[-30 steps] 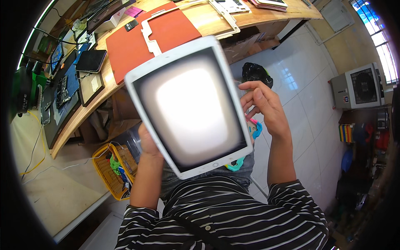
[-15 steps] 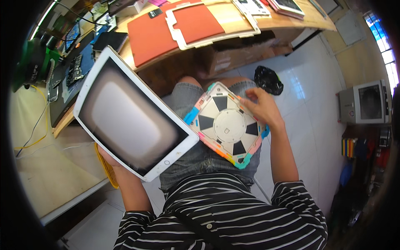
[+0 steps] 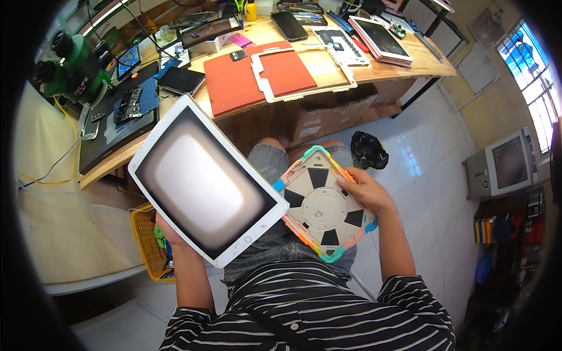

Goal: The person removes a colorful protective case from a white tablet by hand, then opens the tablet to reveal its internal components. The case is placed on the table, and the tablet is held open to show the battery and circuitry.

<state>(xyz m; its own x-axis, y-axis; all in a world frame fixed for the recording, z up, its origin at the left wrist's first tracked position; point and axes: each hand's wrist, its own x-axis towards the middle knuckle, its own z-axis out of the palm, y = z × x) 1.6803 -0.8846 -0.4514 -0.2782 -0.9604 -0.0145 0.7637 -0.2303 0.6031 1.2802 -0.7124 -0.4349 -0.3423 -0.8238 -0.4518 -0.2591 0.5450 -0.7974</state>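
My left hand [image 3: 169, 230] supports a white tablet [image 3: 202, 181] from beneath its lower left side; most of its fingers are hidden behind the tablet. The tablet tilts toward me, its screen pale in the middle and dark round the rim. In my right hand [image 3: 367, 190] is the right edge of a tablet case [image 3: 324, 209], thumb on its face and the other fingers out of sight behind. The case is beige with black wedges, a round centre disc and a multicoloured border. It lies over my lap, its left corner against or close beside the tablet's edge.
A pale frame [image 3: 264, 80] lies over a red mat [image 3: 225, 88] on the wooden bench ahead. Phones, tools and a green microscope [image 3: 76, 67] crowd its left. A yellow basket [image 3: 142, 243] stands at my left, a black bag [image 3: 369, 150] on the floor right.
My right hand has closed on the case's right edge after hovering over it with bent fingers. The view has tilted up, showing more of the bench; the tablet and case sit lower in it.
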